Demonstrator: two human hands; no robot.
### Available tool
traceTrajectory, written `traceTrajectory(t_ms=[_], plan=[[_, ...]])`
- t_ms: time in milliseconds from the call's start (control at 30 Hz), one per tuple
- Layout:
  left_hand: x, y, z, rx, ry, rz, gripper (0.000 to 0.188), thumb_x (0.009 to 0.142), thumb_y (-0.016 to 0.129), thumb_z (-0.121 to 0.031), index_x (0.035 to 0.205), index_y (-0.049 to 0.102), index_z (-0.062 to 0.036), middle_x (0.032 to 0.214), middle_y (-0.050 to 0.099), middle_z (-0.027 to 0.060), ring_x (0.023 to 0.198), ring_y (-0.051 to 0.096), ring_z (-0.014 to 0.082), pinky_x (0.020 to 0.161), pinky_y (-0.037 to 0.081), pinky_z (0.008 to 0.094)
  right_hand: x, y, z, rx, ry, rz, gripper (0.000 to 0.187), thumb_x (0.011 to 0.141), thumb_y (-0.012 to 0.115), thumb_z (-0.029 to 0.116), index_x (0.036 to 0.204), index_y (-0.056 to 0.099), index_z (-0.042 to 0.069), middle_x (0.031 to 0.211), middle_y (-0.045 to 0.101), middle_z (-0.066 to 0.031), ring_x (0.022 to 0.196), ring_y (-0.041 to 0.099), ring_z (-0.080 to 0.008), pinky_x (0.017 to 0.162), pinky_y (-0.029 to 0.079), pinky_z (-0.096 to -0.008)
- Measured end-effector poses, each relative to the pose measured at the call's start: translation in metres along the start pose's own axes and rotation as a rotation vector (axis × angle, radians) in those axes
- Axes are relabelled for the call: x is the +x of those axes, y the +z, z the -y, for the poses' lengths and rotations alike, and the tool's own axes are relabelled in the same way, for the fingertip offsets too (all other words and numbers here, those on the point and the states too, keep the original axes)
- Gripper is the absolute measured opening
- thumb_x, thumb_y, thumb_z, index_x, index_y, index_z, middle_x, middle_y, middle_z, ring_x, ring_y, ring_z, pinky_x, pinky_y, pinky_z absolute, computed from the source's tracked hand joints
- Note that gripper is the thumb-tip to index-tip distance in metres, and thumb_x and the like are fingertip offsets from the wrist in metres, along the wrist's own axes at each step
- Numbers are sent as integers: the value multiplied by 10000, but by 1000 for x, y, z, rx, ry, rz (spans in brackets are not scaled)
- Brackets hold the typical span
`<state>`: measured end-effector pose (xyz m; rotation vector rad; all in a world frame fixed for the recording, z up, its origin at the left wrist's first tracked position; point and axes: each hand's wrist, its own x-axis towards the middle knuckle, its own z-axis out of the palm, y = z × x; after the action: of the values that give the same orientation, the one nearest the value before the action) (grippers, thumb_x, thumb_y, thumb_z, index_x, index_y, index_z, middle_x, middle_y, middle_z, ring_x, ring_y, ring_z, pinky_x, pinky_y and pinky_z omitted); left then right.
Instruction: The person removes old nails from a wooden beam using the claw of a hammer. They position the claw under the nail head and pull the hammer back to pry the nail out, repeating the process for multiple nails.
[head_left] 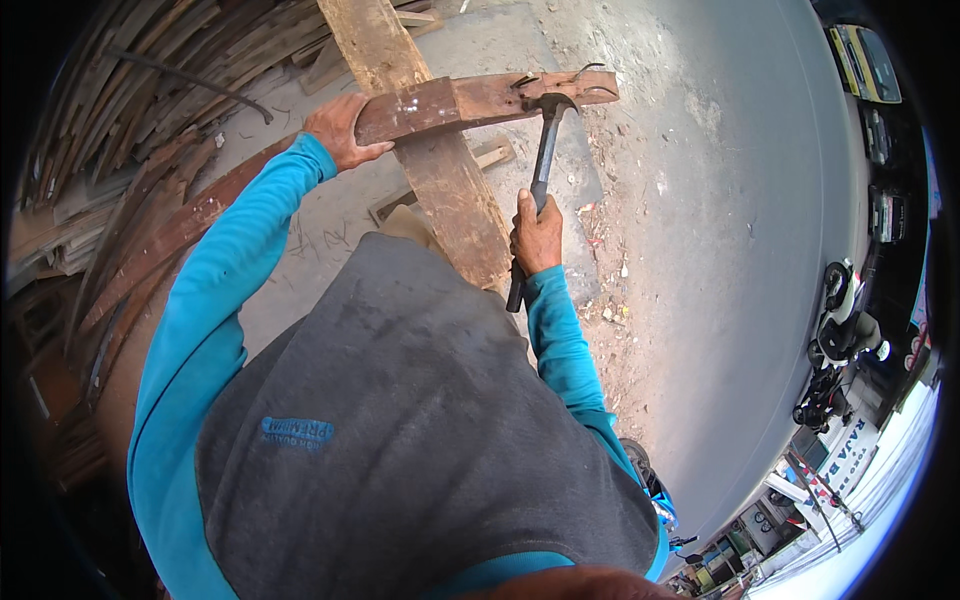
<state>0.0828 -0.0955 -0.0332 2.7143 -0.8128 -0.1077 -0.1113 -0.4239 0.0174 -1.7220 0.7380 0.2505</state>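
Observation:
My left hand (340, 130) presses down on a long reddish-brown wooden plank (470, 98) that lies across a wider, paler beam (440, 180). My right hand (536, 236) grips the black handle of a claw hammer (541, 165). The hammer's head meets the plank near its right end, where bent nails (585, 78) stick out. Both arms wear blue sleeves, and a grey vest fills the lower middle of the view.
A heap of old wooden boards (130, 120) lies at the left and top left. Wood scraps and debris (600, 250) litter the concrete ground to the right. Parked motorcycles (845, 330) and vehicles (865, 65) stand at the far right by a road.

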Motion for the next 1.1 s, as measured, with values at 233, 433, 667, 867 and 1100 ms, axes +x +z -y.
traceTrajectory(t_ms=[233,433,667,867,1100], plan=[[-2,7,5,-9,24,-38,800,725,851,-481,1346,535,-87,1165,660,158,1083,673,349,919,555,457,-36,-35,126,339,-673,-376,360,1064,564,382,1044,516,26,646,452,-10,495,427,-80,446,382,-237],[2,1,1,47,21,-65,783,713,853,-493,1312,564,-80,1150,662,170,1068,667,365,912,548,466,-1,-13,51,420,-753,-409,336,1063,551,376,996,483,53,651,466,-11,507,467,-101,441,406,-253],[-1,1,4,26,19,-67,800,707,848,-506,1309,551,-71,1143,651,180,1064,663,371,906,541,487,3,-2,33,281,-98,-72,382,1029,608,429,915,489,84,614,457,16,429,428,-87,386,364,-263],[-3,1,2,0,-15,-19,807,699,865,-485,1310,547,-64,1131,651,178,1036,666,377,894,545,475,13,-37,146,399,-758,-268,249,1034,610,248,1005,562,6,688,554,-50,608,589,-130,533,482,-289],[1,-5,-3,4,23,-58,808,695,857,-514,1291,560,-57,1121,653,178,1017,668,385,885,546,480,43,-78,258,552,-1173,-477,270,985,621,201,740,564,105,537,432,25,429,414,-69,416,392,-245]])
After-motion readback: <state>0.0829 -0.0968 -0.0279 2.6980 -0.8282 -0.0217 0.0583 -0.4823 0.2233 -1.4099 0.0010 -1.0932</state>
